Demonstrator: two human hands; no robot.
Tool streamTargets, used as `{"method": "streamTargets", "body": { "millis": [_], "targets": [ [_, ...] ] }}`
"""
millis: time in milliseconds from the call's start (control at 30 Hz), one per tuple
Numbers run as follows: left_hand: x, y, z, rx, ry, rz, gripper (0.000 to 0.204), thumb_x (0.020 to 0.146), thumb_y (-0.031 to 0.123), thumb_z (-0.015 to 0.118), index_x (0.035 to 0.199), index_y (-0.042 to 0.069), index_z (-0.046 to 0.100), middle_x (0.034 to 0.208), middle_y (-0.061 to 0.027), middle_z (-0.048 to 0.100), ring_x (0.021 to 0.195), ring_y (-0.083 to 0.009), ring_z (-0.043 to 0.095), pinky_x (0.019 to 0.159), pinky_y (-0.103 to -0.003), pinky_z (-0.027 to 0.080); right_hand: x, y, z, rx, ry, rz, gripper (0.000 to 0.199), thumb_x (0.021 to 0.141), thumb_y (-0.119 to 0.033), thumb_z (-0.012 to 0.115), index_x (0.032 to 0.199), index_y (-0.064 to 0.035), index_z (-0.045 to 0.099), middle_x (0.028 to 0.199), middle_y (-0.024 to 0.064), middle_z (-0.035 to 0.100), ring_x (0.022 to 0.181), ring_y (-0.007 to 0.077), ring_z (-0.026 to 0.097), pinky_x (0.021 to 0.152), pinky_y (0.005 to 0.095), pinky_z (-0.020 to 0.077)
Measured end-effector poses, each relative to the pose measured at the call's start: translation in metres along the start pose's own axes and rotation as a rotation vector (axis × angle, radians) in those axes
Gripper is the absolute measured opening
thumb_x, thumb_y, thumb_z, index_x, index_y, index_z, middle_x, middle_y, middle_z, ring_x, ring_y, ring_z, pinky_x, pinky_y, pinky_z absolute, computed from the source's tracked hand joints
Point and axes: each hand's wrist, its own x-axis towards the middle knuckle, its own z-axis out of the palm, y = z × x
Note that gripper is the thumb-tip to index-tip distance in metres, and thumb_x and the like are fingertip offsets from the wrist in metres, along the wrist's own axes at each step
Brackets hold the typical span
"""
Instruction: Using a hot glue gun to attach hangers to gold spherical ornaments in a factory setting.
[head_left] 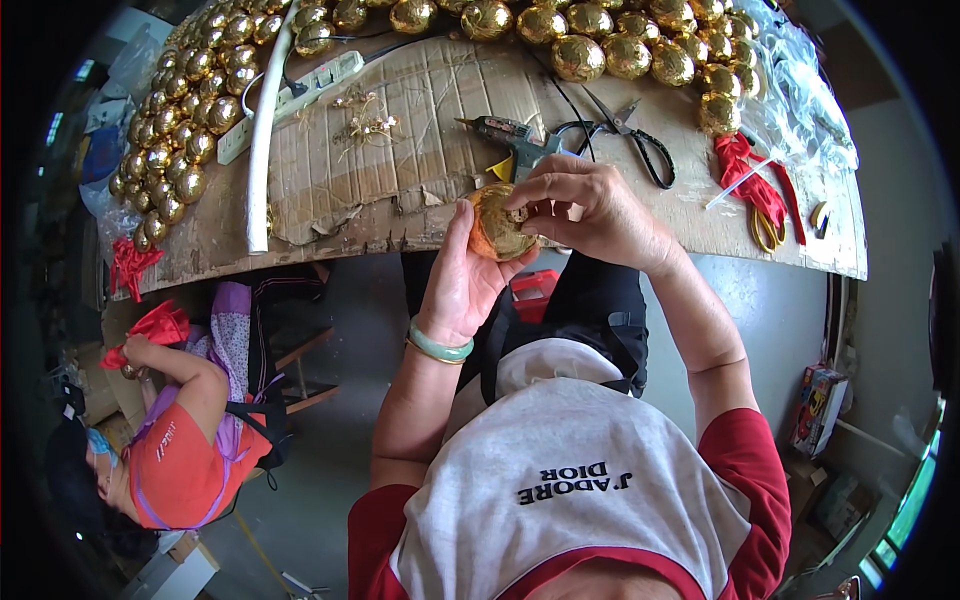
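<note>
A shiny gold foil-covered ball (490,232) rests in my left hand (458,292), its thumb and fingers curved around the side. My right hand (605,208) is at the ball's right side, fingers bent and pinched together against it. Whatever sits between those fingertips is too small to make out. Just beyond my hands, on the table, lies a glue gun (522,147) with a dark nozzle pointing left. Black-handled scissors (652,152) lie to the right of it, blades spread.
Many gold balls (578,58) line the table's far edge and left side. A white tube (264,150) lies near a power strip (335,74) and cardboard (440,110). Red cloth (748,178) and clear plastic (805,110) are at right. Another person (205,450) sits at left.
</note>
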Motion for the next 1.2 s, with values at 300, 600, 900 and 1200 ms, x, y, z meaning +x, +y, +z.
{"method": "streamTargets", "body": {
  "millis": [300,600,900,1200],
  "targets": [
    [0.002,-0.003,-0.007,0.01,-0.001,-0.021,0.051,0.097,0.048,0.045,0.128,0.007,0.047,0.12,-0.0071,0.057,0.107,-0.0161,0.058,0.088,-0.036,0.053,0.0,0.002,0.002,-0.116,0.047,-0.122,0.021,0.078,-0.003,0.071,0.098,-0.0071,0.069,0.093,0.0079,0.065,0.085,0.0228,0.067,0.071,0.0321,0.0555],
    [-0.002,-0.009,-0.01,0.044,0.03,-0.009,0.05,0.098,0.046,0.044,0.128,0.007,0.047,0.119,-0.0073,0.057,0.105,-0.0157,0.058,0.087,-0.035,0.054,-0.002,0.008,0.002,-0.095,-0.032,-0.116,0.023,0.076,-0.004,0.073,0.098,-0.0077,0.069,0.093,0.0073,0.064,0.086,0.0216,0.065,0.071,0.0315,0.0552],
    [-0.006,-0.009,-0.005,0.078,0.035,0.032,0.048,0.099,0.044,0.043,0.129,0.007,0.046,0.12,-0.0074,0.057,0.104,-0.0166,0.06,0.086,-0.034,0.054,-0.008,0.016,0.004,0.515,-0.007,0.136,0.013,0.087,-0.003,0.067,0.098,0.0023,0.062,0.093,0.0028,0.062,0.089,0.0085,0.06,0.079,0.0229,0.0494],
    [-0.012,-0.012,-0.003,0.159,0.099,0.124,0.035,0.101,0.038,0.042,0.122,0.01,0.042,0.119,-0.0077,0.055,0.102,-0.0172,0.06,0.083,-0.035,0.054,-0.009,0.025,0.012,0.63,-0.042,0.144,0.011,0.085,-0.006,0.069,0.091,0.0013,0.062,0.088,0.0023,0.062,0.083,0.0075,0.059,0.075,0.0219,0.0485]
  ]
}}
